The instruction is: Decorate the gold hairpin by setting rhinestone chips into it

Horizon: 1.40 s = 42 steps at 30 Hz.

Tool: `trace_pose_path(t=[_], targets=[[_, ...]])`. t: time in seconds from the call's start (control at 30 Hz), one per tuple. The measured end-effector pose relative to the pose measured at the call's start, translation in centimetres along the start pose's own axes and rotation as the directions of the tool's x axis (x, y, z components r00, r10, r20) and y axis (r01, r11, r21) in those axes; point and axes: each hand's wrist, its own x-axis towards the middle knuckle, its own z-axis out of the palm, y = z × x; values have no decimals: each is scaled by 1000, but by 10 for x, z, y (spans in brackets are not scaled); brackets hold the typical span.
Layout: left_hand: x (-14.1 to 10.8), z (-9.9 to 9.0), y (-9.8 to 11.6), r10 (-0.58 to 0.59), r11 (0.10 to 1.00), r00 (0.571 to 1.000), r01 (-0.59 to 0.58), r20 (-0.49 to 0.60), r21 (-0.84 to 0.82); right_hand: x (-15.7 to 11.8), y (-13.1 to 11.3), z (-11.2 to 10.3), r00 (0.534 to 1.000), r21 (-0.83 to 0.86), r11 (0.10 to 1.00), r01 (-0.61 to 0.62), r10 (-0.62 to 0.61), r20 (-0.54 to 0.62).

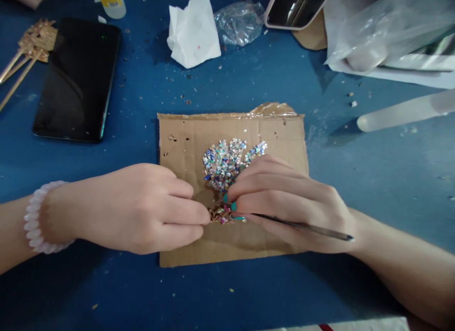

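A piece of cardboard [185, 250] lies on the blue table, with a pile of small shiny chips [223, 162] in blue, white and pink on it. Just below the pile is a small gold ornament [221, 214] with pink bits. My left hand [149, 207], wearing a beaded bracelet [35, 222], pinches the ornament's left side with curled fingers. From the right, my right hand [291, 203] grips a thin dark stick-like tool [313, 230], whose working end is hidden by the fingers at the ornament. Its nails are turquoise.
A black phone [78, 79] lies at upper left beside a gold piece with sticks [37, 39]. A bottle [113, 3], crumpled tissue [195, 32], clear plastic [240, 22] and another phone [298, 6] line the back. On the right are a plastic bag [394, 32] and a whitish tube [401, 112].
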Motion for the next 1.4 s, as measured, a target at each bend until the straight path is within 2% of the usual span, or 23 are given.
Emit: trace_pose_path(t=[0.13,0.27,0.87,1.4], targets=[[-1,-1,0,-1,1000,1000,1,2,-30,1,0,0,1000,7,1000,7,-7,0],[-3,-1,0,-50,996,999,50,6,-76,0,0,1,1000,16,1000,6,-6,5],[-3,0,-5,-117,980,987,132,107,-150,2,0,2,1000,26,1000,0,1,-5],[-2,-1,-5,-57,989,997,63,50,-131,2,0,1,1000,30,1000,2,-3,16]])
